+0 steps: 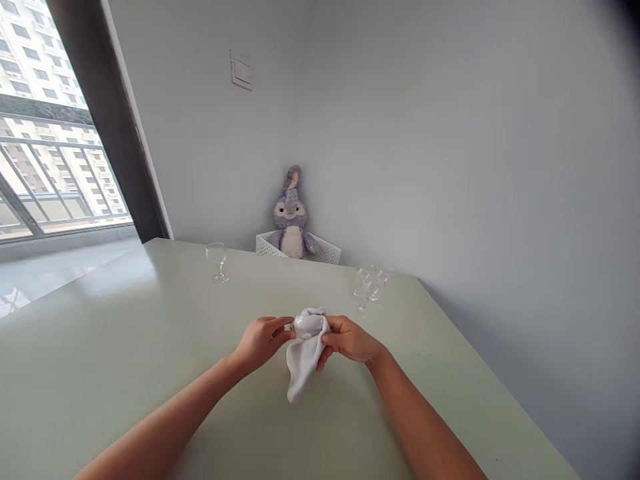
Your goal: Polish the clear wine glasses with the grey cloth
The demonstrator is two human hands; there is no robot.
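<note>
Above the near middle of the table, a small clear stemmed glass (302,325) is tipped on its side between my hands. My left hand (263,339) pinches its stem end from the left, and the fingers partly cover that end. From the right, my right hand (349,339) grips a white cloth (303,363). The cloth is tucked at the glass's mouth, and white shows through the bowl. A loose corner of it hangs down toward the tabletop. Some right fingertips are hidden behind the cloth.
The pale green table (240,420) has its right edge beside the grey wall. One stemmed glass (219,261) stands far left; several more glasses (369,285) cluster at the back right. Behind the table, a plush toy (293,230) sits in a white perforated basket (327,253).
</note>
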